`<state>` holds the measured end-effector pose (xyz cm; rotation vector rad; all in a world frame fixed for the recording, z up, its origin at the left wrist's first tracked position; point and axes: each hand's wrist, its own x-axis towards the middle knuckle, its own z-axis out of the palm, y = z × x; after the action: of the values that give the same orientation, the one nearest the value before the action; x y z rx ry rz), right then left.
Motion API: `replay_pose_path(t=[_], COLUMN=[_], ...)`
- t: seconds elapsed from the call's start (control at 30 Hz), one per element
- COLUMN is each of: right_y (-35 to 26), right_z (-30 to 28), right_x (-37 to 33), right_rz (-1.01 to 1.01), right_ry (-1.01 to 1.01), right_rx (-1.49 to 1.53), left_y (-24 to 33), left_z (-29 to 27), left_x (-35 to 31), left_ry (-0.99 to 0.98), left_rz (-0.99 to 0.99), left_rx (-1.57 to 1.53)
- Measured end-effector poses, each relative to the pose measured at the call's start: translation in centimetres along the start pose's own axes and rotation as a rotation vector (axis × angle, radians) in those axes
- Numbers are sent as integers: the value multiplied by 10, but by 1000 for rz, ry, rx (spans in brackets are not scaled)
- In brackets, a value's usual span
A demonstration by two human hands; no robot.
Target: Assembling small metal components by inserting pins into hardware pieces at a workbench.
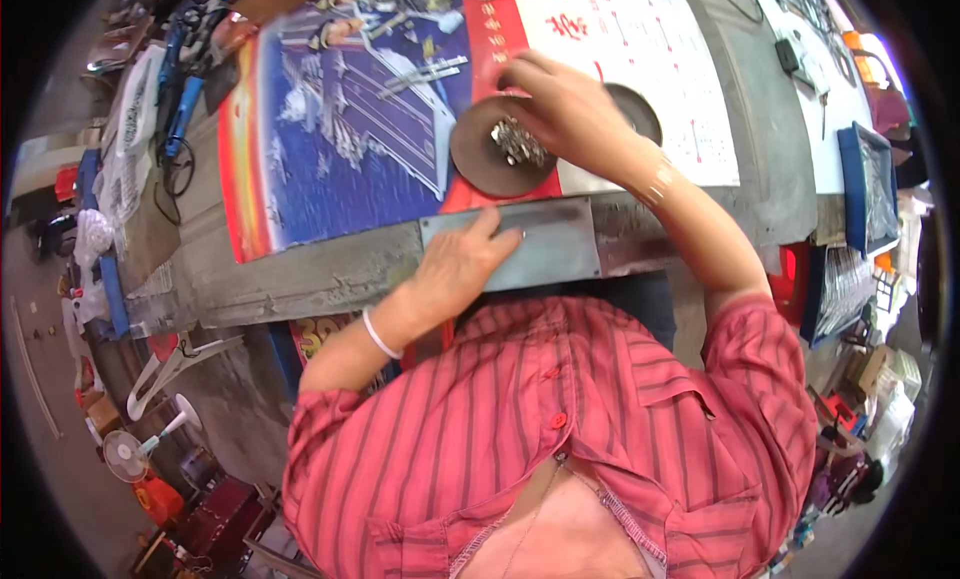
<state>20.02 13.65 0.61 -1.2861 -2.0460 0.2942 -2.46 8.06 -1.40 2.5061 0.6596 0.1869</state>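
Note:
My left hand (462, 264) rests on a flat grey metal plate (555, 244) at the bench's near edge, its index finger and thumb spread apart. A tiny dark speck shows at the thumb tip, too small to name. Above and to the right, my right hand (560, 109) is over a round brown dish (480, 164) heaped with small shiny metal pieces (515, 144). Its fingers curl downward at the dish's far side; the fingertips are hidden, and I cannot make out what they hold. A second round brown dish (635, 114) lies partly behind my right wrist.
A printed poster (370, 194) covers the workbench (300, 284), with slim metal strips (425, 76) on it. Blue-handled tools (182, 114) and a cable lie at the left. A blue tray (868, 189) stands right. A fan (125, 457) is at the lower left.

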Motion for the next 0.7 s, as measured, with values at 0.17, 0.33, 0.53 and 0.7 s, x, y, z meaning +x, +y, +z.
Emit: replay_pose_path(t=[0.17, 0.33, 0.53, 0.7], right_y=[34, 49, 114, 127], right_z=[78, 89, 56, 19], right_x=[73, 79, 94, 84], right_rz=[-213, -299, -186, -50], right_ry=[-260, -304, -416, -235], right_rx=[-158, -258, -291, -330], left_y=[19, 17, -1, 0], left_z=[-4, -25, -26, -29], left_x=[-19, -31, -29, -4], left_ry=[294, 535, 623, 663], left_rz=[-137, -207, -319, -391], left_rx=[-338, -597, -1206, -1694])
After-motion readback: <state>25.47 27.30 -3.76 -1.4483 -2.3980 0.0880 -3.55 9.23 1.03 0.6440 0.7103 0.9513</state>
